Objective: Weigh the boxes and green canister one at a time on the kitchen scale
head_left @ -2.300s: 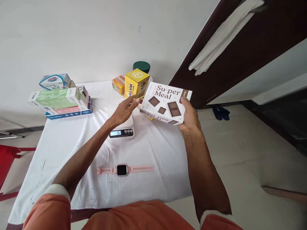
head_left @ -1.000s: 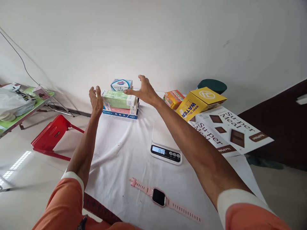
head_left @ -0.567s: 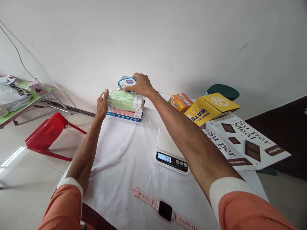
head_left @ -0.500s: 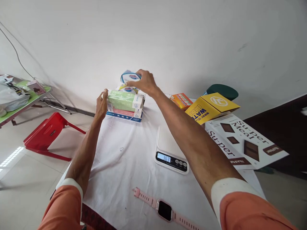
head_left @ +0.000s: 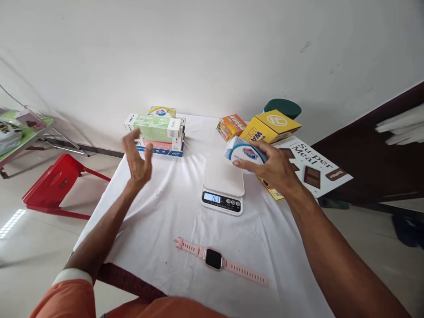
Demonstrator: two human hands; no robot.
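Note:
My right hand (head_left: 273, 168) grips a small white and blue box (head_left: 244, 152) and holds it just above the right side of a white kitchen scale (head_left: 222, 185), whose display shows digits. My left hand (head_left: 137, 158) hovers open in the air, fingers apart, in front of a stack of flat boxes (head_left: 157, 134) at the table's far left. A pink smartwatch (head_left: 218, 259) lies flat near the front edge of the white-clothed table (head_left: 155, 229).
At the far right stand a yellow box (head_left: 270, 126), a small orange box (head_left: 231, 126), a large white "Su-per Meal" box (head_left: 311, 165) and a dark green lid (head_left: 282, 106). A red stool (head_left: 54, 185) lies on the floor left. A dark door is at right.
My right hand took the white and blue box off the stack and carried it right, over the scale. My left hand let go of the stack and drew back.

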